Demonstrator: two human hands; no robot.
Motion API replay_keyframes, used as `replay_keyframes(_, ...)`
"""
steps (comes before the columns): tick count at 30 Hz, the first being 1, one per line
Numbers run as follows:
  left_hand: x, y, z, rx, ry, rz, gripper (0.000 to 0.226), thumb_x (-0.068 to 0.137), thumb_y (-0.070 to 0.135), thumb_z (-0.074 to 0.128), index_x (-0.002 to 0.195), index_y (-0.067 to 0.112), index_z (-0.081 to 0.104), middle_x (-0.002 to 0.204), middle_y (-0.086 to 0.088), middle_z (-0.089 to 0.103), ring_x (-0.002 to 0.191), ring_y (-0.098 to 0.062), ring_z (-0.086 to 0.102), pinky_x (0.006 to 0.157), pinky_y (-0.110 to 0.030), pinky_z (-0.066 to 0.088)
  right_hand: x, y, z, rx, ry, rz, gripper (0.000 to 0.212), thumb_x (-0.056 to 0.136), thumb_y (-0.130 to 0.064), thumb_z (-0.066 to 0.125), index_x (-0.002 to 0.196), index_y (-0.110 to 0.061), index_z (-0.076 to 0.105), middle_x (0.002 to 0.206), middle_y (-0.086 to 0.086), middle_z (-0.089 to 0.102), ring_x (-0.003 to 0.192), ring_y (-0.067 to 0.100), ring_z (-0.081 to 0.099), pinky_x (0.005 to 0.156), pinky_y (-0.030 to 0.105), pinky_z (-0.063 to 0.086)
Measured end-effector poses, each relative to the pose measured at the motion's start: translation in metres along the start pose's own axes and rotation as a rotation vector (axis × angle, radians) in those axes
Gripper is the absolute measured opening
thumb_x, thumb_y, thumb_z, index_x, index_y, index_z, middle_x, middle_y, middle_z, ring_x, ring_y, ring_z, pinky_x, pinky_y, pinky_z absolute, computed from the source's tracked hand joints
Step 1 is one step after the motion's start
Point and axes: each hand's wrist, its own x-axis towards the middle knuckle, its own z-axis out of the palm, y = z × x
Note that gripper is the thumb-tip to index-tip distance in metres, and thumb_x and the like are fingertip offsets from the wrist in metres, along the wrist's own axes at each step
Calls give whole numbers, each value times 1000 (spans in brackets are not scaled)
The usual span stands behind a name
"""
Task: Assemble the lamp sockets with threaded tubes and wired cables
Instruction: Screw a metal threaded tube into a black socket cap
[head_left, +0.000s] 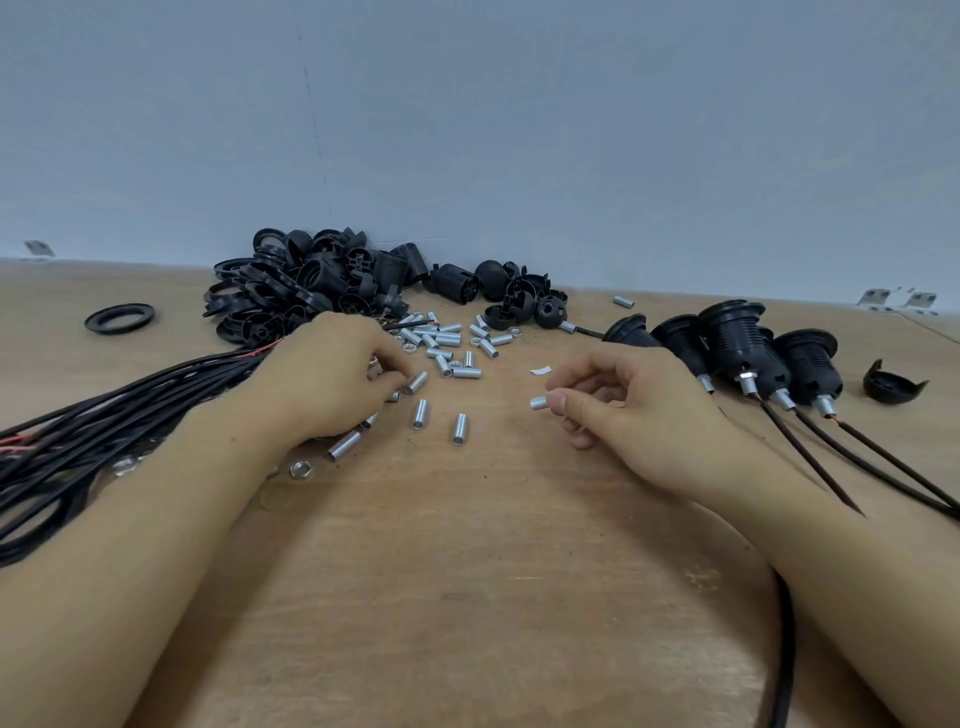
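Note:
My right hand (618, 400) pinches a short silver threaded tube (538, 402) between thumb and forefinger, just above the wooden table (467, 571). My left hand (332, 374) reaches into the scatter of loose threaded tubes (447, 343), fingertips curled round one tube (415, 383). A bundle of black wired cables (104, 415) lies under and left of my left forearm. Several assembled black sockets (737, 343) with tubes and cables stand at the right.
A pile of black socket parts (322, 280) sits against the wall at the back. One black ring (119, 318) lies far left, a black cap half (891, 384) far right. A nut (300, 469) rests near my left wrist. Cables (883, 467) trail from the sockets.

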Motion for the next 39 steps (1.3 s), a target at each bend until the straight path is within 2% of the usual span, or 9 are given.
replay_keyframes(8, 3, -1, -1, -82, -31, -145, 7, 87, 26, 75, 93, 29, 79, 77, 14, 66, 77, 1, 58, 65, -18, 39, -1, -1, 0, 37, -36, 21, 7, 88, -10, 70, 84, -15, 71, 69, 3, 69, 64, 21, 67, 63, 31, 61)
replay_keyframes(16, 1, 3, -2, -90, 137, -152, 13, 75, 18, 76, 86, 25, 76, 76, 15, 68, 75, -3, 63, 80, -29, 54, -1, -2, 1, 114, -50, 46, 7, 89, -11, 69, 83, -14, 71, 72, 10, 70, 65, 24, 67, 63, 35, 61)
replay_keyframes(19, -3, 17, -5, -421, 250, -97, 13, 76, 18, 79, 83, 29, 78, 75, 13, 73, 74, -3, 68, 76, -21, 55, -1, -3, 0, 166, -28, 40, 6, 89, -8, 68, 84, -10, 70, 74, 15, 70, 62, 17, 64, 59, 29, 58)
replay_keyframes(23, -19, 56, 9, -913, -40, 45, 15, 73, 17, 82, 83, 28, 80, 75, -1, 74, 64, -13, 63, 61, -27, 50, 1, -3, -3, 218, 59, 51, 5, 89, -8, 68, 86, -10, 71, 71, 7, 69, 64, 14, 65, 60, 28, 58)
replay_keyframes(27, -30, 84, 33, -840, -240, 161, 12, 74, 17, 78, 79, 28, 78, 64, 12, 68, 58, -1, 60, 59, -16, 46, 3, -1, -6, 215, 135, 44, 5, 89, -8, 69, 85, -11, 71, 74, 11, 70, 64, 11, 65, 58, 26, 58)
replay_keyframes(30, -23, 77, 35, -551, -96, 230, 17, 75, 11, 74, 80, 27, 75, 71, 16, 68, 63, 2, 63, 65, -19, 52, 4, 0, -6, 209, 151, 50, 5, 88, -8, 69, 85, -11, 71, 78, 13, 71, 65, 12, 66, 58, 25, 57)
replay_keyframes(33, -12, 57, 27, -340, 102, 119, 14, 77, 10, 72, 83, 23, 74, 76, 11, 69, 68, -3, 64, 72, -28, 55, 5, 0, -6, 211, 165, 59, 5, 89, -9, 69, 86, -11, 71, 79, 14, 71, 65, 13, 66, 59, 26, 57)
replay_keyframes(35, -8, 48, 21, -463, 250, 26, 13, 80, 8, 74, 83, 20, 75, 75, 10, 70, 67, -2, 65, 66, -21, 54, 4, 0, -7, 214, 175, 61, 6, 89, -8, 68, 86, -12, 71, 81, 17, 71, 64, 14, 66, 59, 26, 58)
replay_keyframes(39, -7, 52, 13, -1117, 352, -120, 14, 85, 3, 72, 85, 16, 77, 73, 2, 74, 71, -11, 71, 67, -18, 54, 4, -1, -7, 228, 193, 60, 6, 89, -8, 68, 87, -13, 72, 83, 15, 71, 65, 13, 68, 60, 24, 57)
